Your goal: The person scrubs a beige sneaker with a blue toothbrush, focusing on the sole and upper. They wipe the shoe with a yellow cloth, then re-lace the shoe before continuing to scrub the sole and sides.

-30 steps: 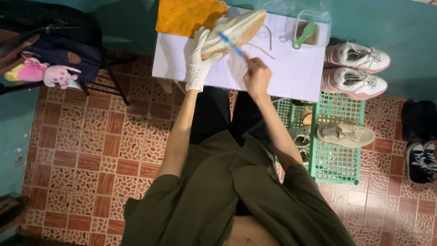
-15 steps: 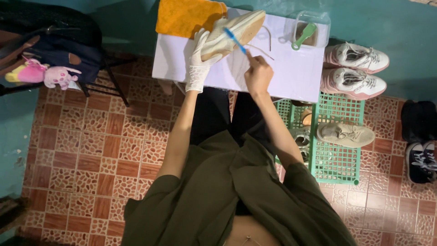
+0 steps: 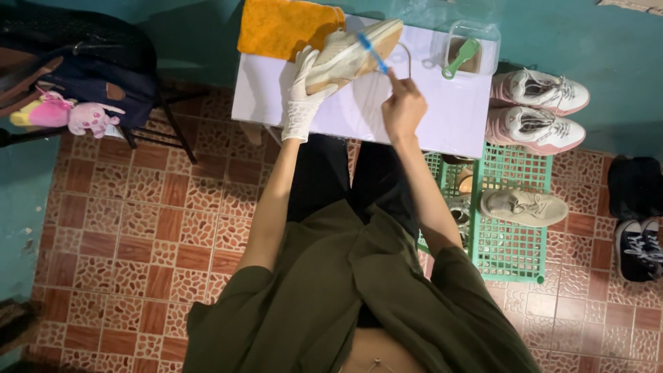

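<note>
Gripping the light, soft beige shoe (image 3: 349, 52) by its heel above the white bench (image 3: 442, 117), our gloved left hand (image 3: 304, 86) steadies it; our right hand (image 3: 404, 107) clasps a blue toothbrush (image 3: 373, 54).

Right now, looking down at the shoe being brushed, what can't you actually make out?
- Head view: the left hand covers part of the beige shoe.
- The blue brush head is too small to show bristles or dirt; the right hand hides its handle end.
- The clear container holds a green brush; any liquid is unclear.
- The dark sneakers are cut off by the right edge.
</note>
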